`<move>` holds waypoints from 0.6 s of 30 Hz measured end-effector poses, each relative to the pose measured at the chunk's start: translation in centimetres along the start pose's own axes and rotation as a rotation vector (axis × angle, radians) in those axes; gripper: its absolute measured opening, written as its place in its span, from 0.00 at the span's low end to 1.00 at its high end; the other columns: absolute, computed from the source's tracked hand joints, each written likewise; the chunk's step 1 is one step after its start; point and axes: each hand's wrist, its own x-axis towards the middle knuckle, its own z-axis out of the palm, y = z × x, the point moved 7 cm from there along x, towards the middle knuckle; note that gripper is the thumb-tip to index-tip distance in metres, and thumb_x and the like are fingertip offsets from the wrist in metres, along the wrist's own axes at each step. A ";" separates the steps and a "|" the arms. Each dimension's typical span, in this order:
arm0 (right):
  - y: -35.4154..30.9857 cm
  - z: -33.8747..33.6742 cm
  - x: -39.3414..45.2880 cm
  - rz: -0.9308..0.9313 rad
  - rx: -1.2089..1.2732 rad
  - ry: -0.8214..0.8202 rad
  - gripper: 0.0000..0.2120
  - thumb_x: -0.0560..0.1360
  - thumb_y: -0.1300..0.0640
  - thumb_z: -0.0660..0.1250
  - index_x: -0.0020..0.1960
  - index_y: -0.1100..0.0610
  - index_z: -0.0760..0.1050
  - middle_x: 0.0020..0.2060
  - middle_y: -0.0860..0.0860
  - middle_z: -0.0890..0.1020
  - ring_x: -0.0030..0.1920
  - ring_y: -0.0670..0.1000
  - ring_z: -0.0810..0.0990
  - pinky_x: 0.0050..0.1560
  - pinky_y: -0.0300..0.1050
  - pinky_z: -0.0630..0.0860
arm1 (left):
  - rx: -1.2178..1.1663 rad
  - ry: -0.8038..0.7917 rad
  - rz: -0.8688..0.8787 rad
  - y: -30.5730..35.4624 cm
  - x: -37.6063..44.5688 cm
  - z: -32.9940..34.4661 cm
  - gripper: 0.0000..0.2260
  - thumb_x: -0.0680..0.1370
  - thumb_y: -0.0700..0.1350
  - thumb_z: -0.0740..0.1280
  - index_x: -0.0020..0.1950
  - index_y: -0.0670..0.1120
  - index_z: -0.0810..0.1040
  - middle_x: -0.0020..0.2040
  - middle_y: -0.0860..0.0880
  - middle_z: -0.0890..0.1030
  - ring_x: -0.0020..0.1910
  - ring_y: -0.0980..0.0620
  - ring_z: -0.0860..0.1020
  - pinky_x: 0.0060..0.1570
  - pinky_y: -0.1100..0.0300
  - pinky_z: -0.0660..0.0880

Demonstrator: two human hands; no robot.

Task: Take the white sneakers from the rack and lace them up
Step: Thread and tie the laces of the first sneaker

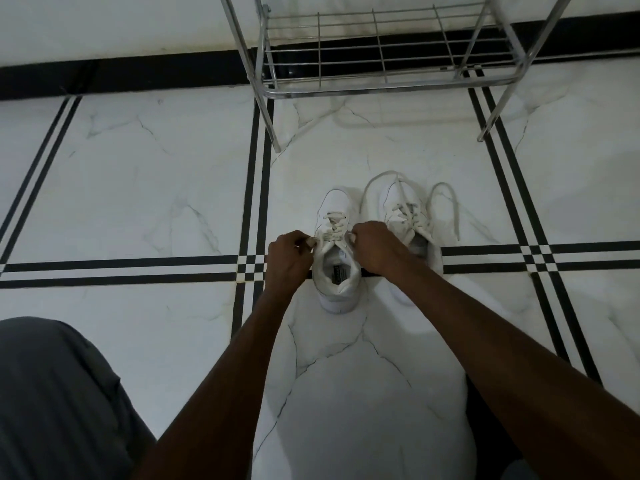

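Two white sneakers stand side by side on the floor, toes pointing away from me. My left hand (288, 260) and my right hand (374, 247) flank the top of the left sneaker (337, 265), each pinching a lace end pulled out sideways at the upper eyelets. Its laces cross over the tongue. The right sneaker (401, 202) sits just behind my right hand, partly hidden by my forearm. Its laces (446, 202) lie loose in long loops on the floor on both sides.
A chrome wire shoe rack (377, 53) stands against the wall straight ahead, its lowest shelf bare. The floor (156, 174) is white marble tile with black double stripes. My grey-clad knee (55, 403) fills the lower left.
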 end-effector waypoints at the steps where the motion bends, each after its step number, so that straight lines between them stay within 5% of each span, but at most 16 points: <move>1: -0.1 0.2 -0.2 0.054 0.083 -0.075 0.09 0.77 0.60 0.63 0.55 0.64 0.74 0.53 0.62 0.80 0.53 0.61 0.79 0.43 0.44 0.68 | -0.067 -0.041 -0.035 -0.2 -0.2 0.3 0.12 0.80 0.51 0.66 0.54 0.44 0.83 0.51 0.46 0.85 0.48 0.46 0.85 0.45 0.40 0.84; 5: 0.1 0.3 -0.5 0.219 0.367 -0.160 0.16 0.80 0.53 0.58 0.65 0.59 0.71 0.60 0.59 0.78 0.59 0.59 0.78 0.53 0.49 0.74 | -0.249 -0.139 -0.116 -0.1 -1.2 0.9 0.19 0.83 0.59 0.59 0.64 0.47 0.79 0.58 0.46 0.83 0.57 0.45 0.82 0.53 0.39 0.83; 9: -0.4 1.3 -0.5 0.248 0.602 -0.222 0.17 0.74 0.56 0.60 0.61 0.54 0.75 0.55 0.58 0.81 0.54 0.60 0.81 0.56 0.62 0.80 | -0.351 -0.128 -0.221 -0.4 -1.2 -0.5 0.20 0.84 0.62 0.54 0.59 0.53 0.80 0.54 0.50 0.83 0.57 0.47 0.82 0.56 0.42 0.82; 12: -0.4 2.8 0.1 0.207 0.658 -0.249 0.21 0.71 0.54 0.56 0.61 0.51 0.75 0.56 0.56 0.82 0.55 0.59 0.81 0.58 0.62 0.79 | -0.367 -0.103 -0.236 -0.7 -1.0 -1.6 0.21 0.85 0.62 0.52 0.56 0.54 0.81 0.51 0.52 0.82 0.54 0.50 0.81 0.55 0.46 0.82; 18: 0.0 -2.1 -1.7 0.196 0.604 -0.126 0.17 0.79 0.58 0.60 0.67 0.55 0.73 0.62 0.56 0.78 0.58 0.58 0.80 0.60 0.57 0.79 | -0.036 0.192 0.064 3.2 -0.5 -2.9 0.18 0.85 0.53 0.57 0.57 0.42 0.81 0.53 0.45 0.83 0.54 0.47 0.80 0.52 0.56 0.75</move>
